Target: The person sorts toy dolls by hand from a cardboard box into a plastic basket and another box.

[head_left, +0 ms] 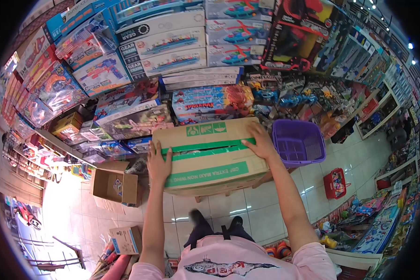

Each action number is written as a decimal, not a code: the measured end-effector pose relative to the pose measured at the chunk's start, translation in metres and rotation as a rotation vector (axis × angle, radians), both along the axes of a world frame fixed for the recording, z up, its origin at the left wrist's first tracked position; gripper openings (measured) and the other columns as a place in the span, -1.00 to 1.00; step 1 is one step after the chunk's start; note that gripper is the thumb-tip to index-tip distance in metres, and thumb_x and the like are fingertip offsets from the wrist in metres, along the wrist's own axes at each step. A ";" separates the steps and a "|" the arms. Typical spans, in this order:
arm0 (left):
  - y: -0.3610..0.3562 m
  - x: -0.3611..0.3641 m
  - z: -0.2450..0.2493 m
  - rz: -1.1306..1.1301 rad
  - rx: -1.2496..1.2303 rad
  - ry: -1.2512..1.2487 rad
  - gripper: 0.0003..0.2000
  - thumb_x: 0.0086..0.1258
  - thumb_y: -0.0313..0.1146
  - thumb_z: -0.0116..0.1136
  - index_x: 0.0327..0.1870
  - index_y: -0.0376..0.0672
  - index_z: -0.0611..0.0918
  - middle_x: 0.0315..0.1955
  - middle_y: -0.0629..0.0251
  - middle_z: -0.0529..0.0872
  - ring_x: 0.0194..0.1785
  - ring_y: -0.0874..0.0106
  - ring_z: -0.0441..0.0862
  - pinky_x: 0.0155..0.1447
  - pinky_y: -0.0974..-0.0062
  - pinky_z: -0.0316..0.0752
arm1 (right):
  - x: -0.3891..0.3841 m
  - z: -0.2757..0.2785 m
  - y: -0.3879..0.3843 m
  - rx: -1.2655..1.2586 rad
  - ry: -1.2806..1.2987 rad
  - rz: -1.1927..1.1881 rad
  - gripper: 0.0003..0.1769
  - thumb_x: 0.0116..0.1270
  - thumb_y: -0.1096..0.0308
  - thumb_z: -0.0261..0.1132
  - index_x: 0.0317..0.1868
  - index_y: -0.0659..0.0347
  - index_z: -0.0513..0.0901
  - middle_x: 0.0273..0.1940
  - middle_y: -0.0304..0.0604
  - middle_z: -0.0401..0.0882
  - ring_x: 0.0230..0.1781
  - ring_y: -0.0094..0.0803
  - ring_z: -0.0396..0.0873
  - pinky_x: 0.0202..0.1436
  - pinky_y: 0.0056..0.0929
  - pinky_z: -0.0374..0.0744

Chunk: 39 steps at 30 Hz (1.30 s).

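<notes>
A large brown cardboard box (205,163) with green tape and green print lies in front of me, a narrow dark gap running along its taped top seam. My left hand (159,161) grips its left end, thumb on the top and fingers along the edge. At the right end, my right hand (261,142) holds the box with fingers spread over the top corner and the thumb near the seam. Wooden legs show beneath the box; most of what supports it is hidden.
A purple plastic basket (298,161) stands right of the box, with a red basket (335,183) of small items farther right. An opened carton (102,184) sits on the tiled floor at left. Shelves of boxed toys (172,39) rise ahead.
</notes>
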State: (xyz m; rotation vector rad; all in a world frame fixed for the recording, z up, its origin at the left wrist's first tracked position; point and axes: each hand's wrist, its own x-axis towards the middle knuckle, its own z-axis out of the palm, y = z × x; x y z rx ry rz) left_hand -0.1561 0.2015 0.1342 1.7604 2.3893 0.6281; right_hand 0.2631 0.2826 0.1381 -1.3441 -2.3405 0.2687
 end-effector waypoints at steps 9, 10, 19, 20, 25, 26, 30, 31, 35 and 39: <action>0.022 -0.006 0.004 0.127 0.007 -0.117 -0.27 0.56 0.08 -0.09 0.57 -0.26 0.15 -0.01 -0.24 0.60 0.03 -0.15 0.62 0.11 0.01 0.52 | -0.006 -0.014 0.027 -0.149 0.091 -0.528 -0.08 0.36 -0.22 0.27 0.48 0.29 0.28 0.36 0.29 0.39 0.36 0.20 0.40 0.33 0.00 0.46; 0.019 -0.007 0.003 0.113 0.024 -0.119 -0.27 0.56 0.08 -0.10 0.57 -0.26 0.14 -0.01 -0.25 0.59 0.03 -0.14 0.62 0.11 0.01 0.52 | -0.005 -0.016 0.022 -0.148 0.090 -0.533 -0.08 0.36 -0.22 0.27 0.48 0.29 0.28 0.36 0.29 0.39 0.36 0.20 0.40 0.33 0.00 0.46; -0.019 0.006 -0.001 0.060 0.115 -0.170 -0.20 0.55 0.06 -0.03 0.54 -0.45 0.08 0.11 -0.32 0.51 0.13 -0.16 0.55 0.15 -0.03 0.49 | -0.004 -0.004 -0.019 -0.289 0.050 -0.640 -0.07 0.32 -0.34 0.22 0.41 0.28 0.37 0.14 0.28 0.61 0.15 0.19 0.60 0.20 0.01 0.55; -0.018 0.006 -0.005 0.082 0.150 -0.144 -0.18 0.54 0.06 -0.01 0.52 -0.50 0.07 0.14 -0.33 0.50 0.16 -0.17 0.53 0.16 -0.03 0.49 | -0.007 -0.003 -0.017 -0.372 0.071 -0.699 -0.04 0.31 -0.36 0.22 0.41 0.31 0.36 0.14 0.29 0.61 0.16 0.21 0.59 0.20 0.01 0.54; -0.032 -0.001 0.014 0.088 0.043 -0.146 -0.22 0.53 0.01 0.01 0.48 -0.53 0.13 0.15 -0.33 0.52 0.21 -0.15 0.52 0.23 0.04 0.47 | -0.005 -0.014 -0.017 -0.529 0.206 -0.828 -0.06 0.33 -0.28 0.24 0.44 0.33 0.31 0.25 0.25 0.54 0.25 0.15 0.54 0.24 -0.03 0.50; -0.038 0.001 0.021 0.086 0.033 -0.150 -0.27 0.53 -0.01 0.00 0.46 -0.50 0.22 0.16 -0.33 0.53 0.22 -0.16 0.52 0.27 0.07 0.45 | -0.001 -0.012 -0.023 -0.556 0.338 -0.791 -0.11 0.35 -0.20 0.22 0.45 0.32 0.29 0.30 0.20 0.49 0.30 0.08 0.50 0.28 -0.08 0.47; -0.071 0.015 0.066 0.058 0.002 -0.113 -0.48 0.51 -0.13 0.02 0.27 -0.43 0.50 0.17 -0.19 0.58 0.23 -0.10 0.53 0.27 0.11 0.46 | 0.004 0.039 -0.061 -0.734 0.864 -0.672 -0.27 0.40 0.09 0.12 0.48 0.29 0.27 0.41 0.08 0.36 0.40 -0.10 0.39 0.39 -0.22 0.36; -0.083 0.019 0.070 0.042 0.131 -0.104 -0.56 0.49 -0.17 0.04 0.17 -0.40 0.57 0.16 -0.10 0.60 0.20 -0.06 0.54 0.24 0.10 0.47 | 0.006 0.039 -0.069 -0.737 0.863 -0.660 -0.27 0.40 0.09 0.12 0.48 0.29 0.27 0.41 0.08 0.36 0.40 -0.10 0.39 0.39 -0.22 0.36; -0.130 0.034 0.075 0.068 0.399 0.007 -0.67 0.49 -0.22 0.04 -0.07 -0.35 0.71 0.14 0.06 0.65 0.12 0.01 0.59 0.21 0.14 0.48 | 0.022 0.028 -0.098 -0.495 0.996 -0.458 -0.38 0.34 0.22 0.11 0.39 0.28 0.45 0.28 -0.02 0.54 0.34 -0.18 0.44 0.40 -0.29 0.33; -0.176 0.047 0.087 0.139 0.322 -0.106 -0.64 0.50 -0.16 0.06 -0.16 -0.32 0.74 0.06 0.05 0.70 0.04 0.00 0.62 0.25 0.10 0.44 | 0.028 0.036 -0.134 -0.529 1.100 -0.213 -0.47 0.26 0.36 0.06 0.23 0.28 0.62 0.26 -0.10 0.57 0.30 -0.30 0.46 0.35 -0.40 0.35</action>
